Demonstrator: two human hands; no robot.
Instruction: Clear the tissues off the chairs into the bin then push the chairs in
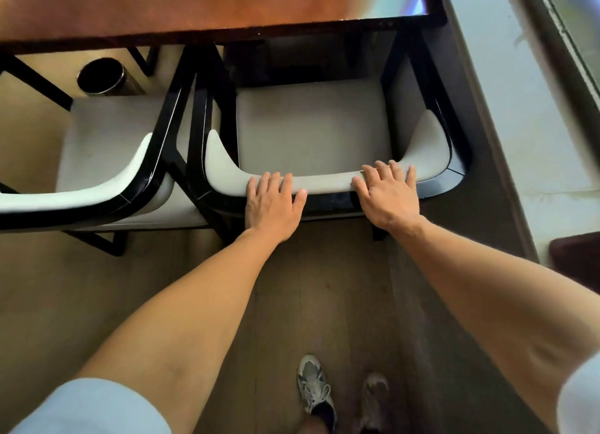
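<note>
A chair (311, 131) with a pale grey seat and black frame stands in front of me, its front under the wooden table (201, 8). My left hand (272, 206) and my right hand (388, 194) both rest flat on the top of its padded backrest, fingers straight. No tissue shows on its seat. A second matching chair (107, 154) stands to the left, further from the table, seat bare too. A round black bin (102, 76) sits on the floor under the table, beyond the left chair.
A light wall or ledge (519, 125) runs along the right side, close to the right chair's arm. Wooden floor (324, 287) lies behind the chairs, where my feet (316, 391) stand.
</note>
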